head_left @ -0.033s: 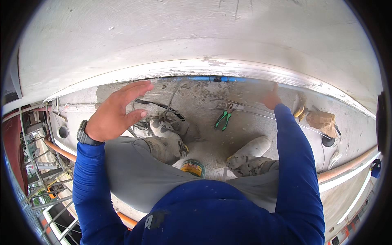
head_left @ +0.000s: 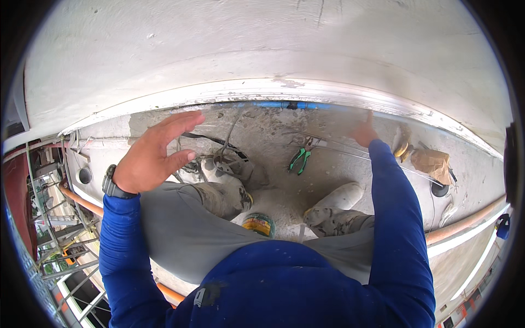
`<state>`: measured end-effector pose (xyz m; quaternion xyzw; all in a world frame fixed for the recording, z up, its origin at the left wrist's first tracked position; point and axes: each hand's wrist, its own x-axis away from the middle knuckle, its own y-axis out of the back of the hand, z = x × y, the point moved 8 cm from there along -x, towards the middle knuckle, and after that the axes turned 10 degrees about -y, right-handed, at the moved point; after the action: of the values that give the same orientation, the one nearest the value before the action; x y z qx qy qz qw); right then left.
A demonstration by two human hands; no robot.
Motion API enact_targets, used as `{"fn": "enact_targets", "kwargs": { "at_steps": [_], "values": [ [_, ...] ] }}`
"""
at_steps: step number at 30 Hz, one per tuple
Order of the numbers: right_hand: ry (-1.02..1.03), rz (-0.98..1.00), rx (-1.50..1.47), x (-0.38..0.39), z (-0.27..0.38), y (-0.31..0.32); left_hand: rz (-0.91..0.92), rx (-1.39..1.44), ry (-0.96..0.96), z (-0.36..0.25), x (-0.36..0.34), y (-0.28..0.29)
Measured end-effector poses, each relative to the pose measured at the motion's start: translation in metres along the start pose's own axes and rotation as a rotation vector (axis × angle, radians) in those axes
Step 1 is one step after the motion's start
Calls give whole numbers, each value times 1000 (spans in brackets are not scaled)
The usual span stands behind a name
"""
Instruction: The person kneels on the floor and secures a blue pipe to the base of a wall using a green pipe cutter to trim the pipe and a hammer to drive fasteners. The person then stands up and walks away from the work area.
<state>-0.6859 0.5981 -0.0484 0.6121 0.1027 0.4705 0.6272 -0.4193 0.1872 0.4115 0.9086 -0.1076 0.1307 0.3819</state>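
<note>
My left hand (head_left: 156,153), with a dark watch on its wrist, is raised in the air with fingers stretched and thumb apart, holding nothing. Farther right, my right hand (head_left: 363,133) reaches toward the foot of the wall. One digit points up, while the other fingers are smeared. Pliers with green and black handles (head_left: 299,159) lie on the concrete between my hands. Thin metal rods (head_left: 342,151) run from beside them past my right hand. A black strap or cable (head_left: 216,142) lies near my left hand. Along the wall's base runs a blue pipe (head_left: 265,104).
A labelled tub (head_left: 258,224) stands between my dirty boots (head_left: 340,198). On the right lie a crumpled brown paper bag (head_left: 429,163), a yellowish object (head_left: 403,150) and a dark round opening (head_left: 439,189). An orange pipe (head_left: 465,220) edges the ledge; scaffolding (head_left: 60,235) stands at left.
</note>
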Motion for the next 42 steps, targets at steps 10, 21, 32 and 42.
{"fn": "enact_targets", "kwargs": {
  "at_steps": [10,21,32,42],
  "values": [
    [-82,217,96,-7,12,19,-471,21,-8,31,29,52],
    [-79,254,101,-10,4,10,-751,66,-51,38,28,74],
    [-66,261,172,-9,8,11,-755,74,-65,39,26,70],
    [-25,231,217,-7,11,17,-759,71,-88,43,26,71]
  ]
}}
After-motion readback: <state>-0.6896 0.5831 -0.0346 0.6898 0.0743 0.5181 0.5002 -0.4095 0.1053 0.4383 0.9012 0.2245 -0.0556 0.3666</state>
